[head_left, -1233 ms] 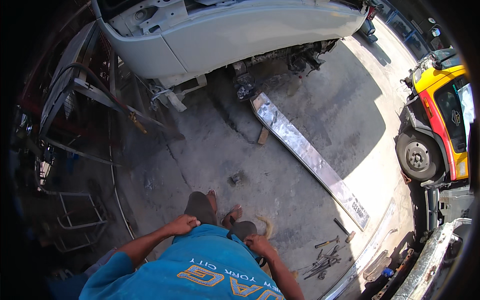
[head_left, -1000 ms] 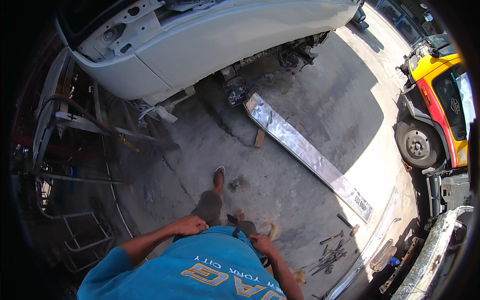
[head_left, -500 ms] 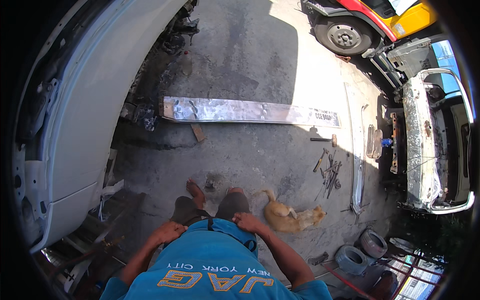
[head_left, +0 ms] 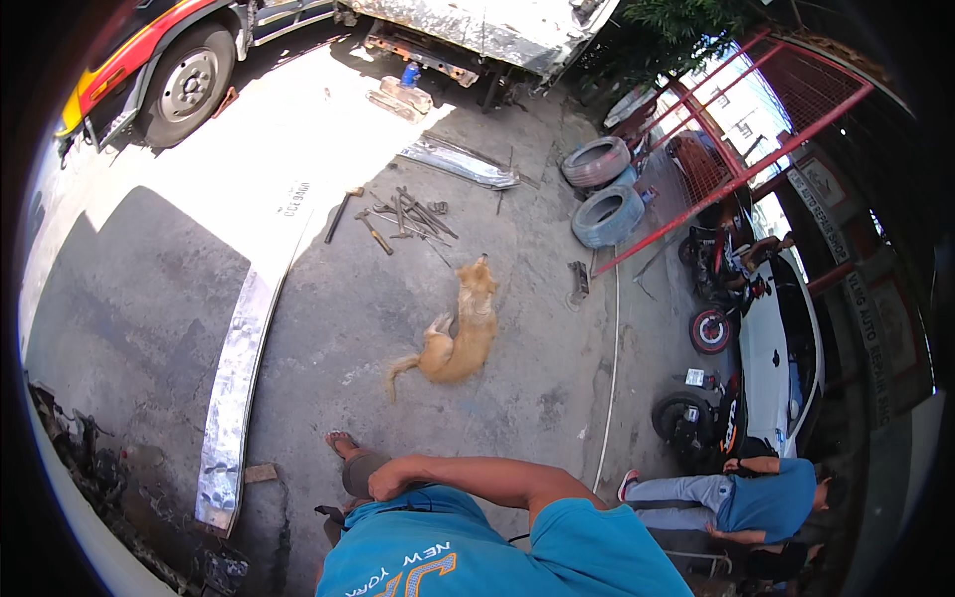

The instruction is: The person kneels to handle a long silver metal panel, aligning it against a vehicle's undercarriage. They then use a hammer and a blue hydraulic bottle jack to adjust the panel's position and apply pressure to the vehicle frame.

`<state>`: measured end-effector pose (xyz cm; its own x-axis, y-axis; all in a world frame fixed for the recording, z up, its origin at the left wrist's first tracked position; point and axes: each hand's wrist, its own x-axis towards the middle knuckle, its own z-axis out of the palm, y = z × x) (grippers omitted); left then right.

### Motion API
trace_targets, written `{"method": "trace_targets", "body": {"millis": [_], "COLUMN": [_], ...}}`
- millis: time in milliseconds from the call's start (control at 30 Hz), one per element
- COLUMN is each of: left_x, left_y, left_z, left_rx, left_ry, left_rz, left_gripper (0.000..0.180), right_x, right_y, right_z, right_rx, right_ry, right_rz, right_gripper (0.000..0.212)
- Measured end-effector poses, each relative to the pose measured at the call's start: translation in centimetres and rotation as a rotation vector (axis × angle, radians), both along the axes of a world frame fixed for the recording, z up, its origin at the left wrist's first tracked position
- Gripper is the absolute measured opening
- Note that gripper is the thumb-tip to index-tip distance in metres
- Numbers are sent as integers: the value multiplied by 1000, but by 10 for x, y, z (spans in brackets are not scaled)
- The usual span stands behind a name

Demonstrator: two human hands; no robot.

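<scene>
Close against the right hand (head_left: 386, 482), on its body side, the teal shirt (head_left: 477, 532) is hanging, probably behaving as soft, light, limp cloth, its hem offering the easiest hold. That hand is showing its back and hiding its fingertips, so I cannot tell its closure or grip. The left hand isn't showing.

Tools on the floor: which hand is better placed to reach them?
Probably the right hand: it shows by the shirt, with the tools ahead of it. The left hand is out of sight.
</scene>
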<state>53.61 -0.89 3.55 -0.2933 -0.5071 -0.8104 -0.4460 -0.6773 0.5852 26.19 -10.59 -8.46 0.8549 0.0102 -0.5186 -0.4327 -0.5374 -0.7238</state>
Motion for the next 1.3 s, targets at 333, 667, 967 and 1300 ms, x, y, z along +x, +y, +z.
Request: {"method": "trace_targets", "body": {"millis": [333, 667, 967, 1300], "left_x": [-15, 9, 16, 35], "left_y": [-76, -56, 0, -10], "left_z": [5, 49, 33, 19], "left_rx": [-98, -80, -338, -168], "left_ry": [-9, 365, 156, 53], "left_rz": [-381, -230, -1, 649], "left_gripper": [41, 61, 69, 72], "right_x": [-69, -73, -17, 89], "right_y": [72, 50, 6, -144], "right_z": [18, 69, 78, 61], "right_rx": [186, 303, 350, 240], "right_ry": [-130, 120, 231, 321], "right_rz": [-740, -1048, -813, -163], "right_gripper": [42, 40, 34, 31]}}
